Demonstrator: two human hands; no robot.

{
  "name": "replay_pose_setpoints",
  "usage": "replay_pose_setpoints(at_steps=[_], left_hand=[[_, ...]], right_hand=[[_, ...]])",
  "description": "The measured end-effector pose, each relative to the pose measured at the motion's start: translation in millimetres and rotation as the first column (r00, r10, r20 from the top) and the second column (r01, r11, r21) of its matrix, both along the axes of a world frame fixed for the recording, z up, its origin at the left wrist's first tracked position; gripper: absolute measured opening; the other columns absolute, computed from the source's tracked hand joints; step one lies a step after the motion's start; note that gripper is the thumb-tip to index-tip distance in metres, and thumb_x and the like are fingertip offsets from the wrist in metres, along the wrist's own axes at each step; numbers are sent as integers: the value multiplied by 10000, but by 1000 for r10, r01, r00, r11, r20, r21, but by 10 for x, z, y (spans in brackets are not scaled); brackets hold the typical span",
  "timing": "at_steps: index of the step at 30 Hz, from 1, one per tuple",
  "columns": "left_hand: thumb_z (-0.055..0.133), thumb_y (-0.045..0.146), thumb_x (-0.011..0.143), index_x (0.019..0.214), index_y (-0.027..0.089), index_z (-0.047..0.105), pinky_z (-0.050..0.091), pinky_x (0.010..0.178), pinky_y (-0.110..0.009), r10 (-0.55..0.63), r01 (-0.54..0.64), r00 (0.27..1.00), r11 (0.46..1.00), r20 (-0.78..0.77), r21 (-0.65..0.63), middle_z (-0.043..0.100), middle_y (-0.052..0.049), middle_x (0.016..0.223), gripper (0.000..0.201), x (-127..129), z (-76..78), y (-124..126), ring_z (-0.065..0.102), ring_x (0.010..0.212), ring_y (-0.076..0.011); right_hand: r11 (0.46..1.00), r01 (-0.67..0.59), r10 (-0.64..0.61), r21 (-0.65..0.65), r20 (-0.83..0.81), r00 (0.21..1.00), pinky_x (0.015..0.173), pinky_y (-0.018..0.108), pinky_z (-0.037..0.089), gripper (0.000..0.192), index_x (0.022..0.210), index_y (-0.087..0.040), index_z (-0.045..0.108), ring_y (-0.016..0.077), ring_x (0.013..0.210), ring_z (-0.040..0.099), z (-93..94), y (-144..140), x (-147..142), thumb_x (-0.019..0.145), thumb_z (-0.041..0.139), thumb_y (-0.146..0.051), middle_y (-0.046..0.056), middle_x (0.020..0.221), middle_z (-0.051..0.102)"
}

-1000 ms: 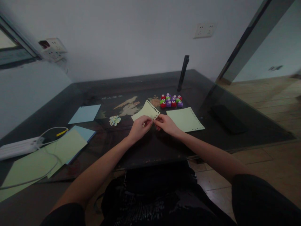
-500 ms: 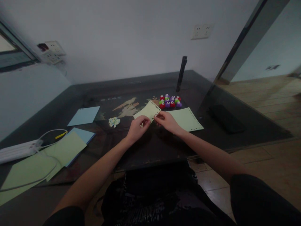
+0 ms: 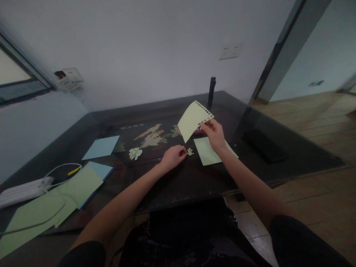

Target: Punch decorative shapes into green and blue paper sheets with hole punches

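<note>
My right hand grips a pale yellow-green paper sheet by its lower right corner, raised above the table and bowed. Small punched holes line two of the sheet's edges. Low on the table, my left hand has its fingers pinched together beside a small heap of paper bits; whether anything is between them is hidden. A second pale green sheet with holes along its edge lies partly under my right hand and forearm. Small coloured objects are mostly covered by the raised sheet.
A larger pile of paper bits lies left of centre. Further left are a blue sheet, stacked green sheets and a white power strip with a cable. A black stick-like object stands behind; a dark flat case lies right.
My right hand has lifted the sheet up and to the right, now covering most of the coloured objects. My left hand has left the sheet and dropped to the table beside the small heap, now visible.
</note>
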State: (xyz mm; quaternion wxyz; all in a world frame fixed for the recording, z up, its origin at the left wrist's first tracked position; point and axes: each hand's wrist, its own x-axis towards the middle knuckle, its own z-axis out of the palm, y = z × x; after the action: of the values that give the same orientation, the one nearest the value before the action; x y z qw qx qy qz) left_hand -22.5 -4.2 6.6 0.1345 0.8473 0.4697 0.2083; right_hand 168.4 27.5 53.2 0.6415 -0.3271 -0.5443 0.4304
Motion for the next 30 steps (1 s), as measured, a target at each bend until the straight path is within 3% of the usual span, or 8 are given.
replay_pose_setpoints(at_steps=[5,14,17,20,23,26,28,30], left_hand=[[454,235,866,843,195,588,414,636,-270,57,-43,986,995,-156,92,608,-46,851,141,104,-1,42,570,770,-176],[469,251,864,841,192,595,420,647,-260,88,-80,987,995,-134,60,610,-44,870,141,97,10,46,568,770,-164],[518,237,831,822,190,606,428,672,-272,86,-85,995,996,-48,31,610,-41,851,101,88,1,55,563,772,-167],[574,229,791,803,173,617,442,711,-284,106,-82,966,991,236,-110,617,-44,814,72,83,21,62,565,767,-165],[509,316,854,890,141,626,473,700,-277,272,89,681,891,680,-445,647,-77,857,213,82,105,56,595,750,-152],[415,398,910,955,112,623,504,705,-269,514,364,292,720,807,-591,662,-110,898,356,74,201,41,629,770,-147],[468,373,896,935,113,623,512,691,-251,594,413,158,686,789,-599,669,-96,853,305,62,223,42,633,735,-131],[559,309,853,913,127,620,511,655,-229,606,373,88,716,791,-590,674,-69,820,201,41,198,61,626,690,-113]], right_hand=[[996,76,-72,35,-105,992,751,335,544,298,874,-228,588,181,891,596,7,52,125,706,687,-453,23,900,640],[992,88,-80,85,-95,992,740,336,553,232,828,-226,590,156,808,609,-7,38,86,720,678,-412,6,849,638],[993,75,-69,88,-73,995,746,342,548,237,846,-228,590,162,832,608,-2,20,74,730,663,-421,9,874,641],[996,57,-52,71,-72,996,742,336,545,255,864,-228,593,166,836,610,2,2,70,731,658,-436,15,890,650],[999,19,-14,49,-89,996,736,337,544,264,867,-229,603,172,833,613,0,-17,60,718,676,-434,15,889,657],[998,-56,57,23,-86,995,745,356,549,280,873,-224,616,183,827,619,-22,-37,30,697,702,-425,19,877,662],[994,-106,106,2,-70,992,748,369,555,287,868,-216,626,187,812,624,-46,-49,3,683,718,-416,22,853,664],[988,-154,154,-10,-35,987,742,368,560,282,865,-209,636,185,800,627,-69,-56,-19,681,723,-404,24,842,668]])
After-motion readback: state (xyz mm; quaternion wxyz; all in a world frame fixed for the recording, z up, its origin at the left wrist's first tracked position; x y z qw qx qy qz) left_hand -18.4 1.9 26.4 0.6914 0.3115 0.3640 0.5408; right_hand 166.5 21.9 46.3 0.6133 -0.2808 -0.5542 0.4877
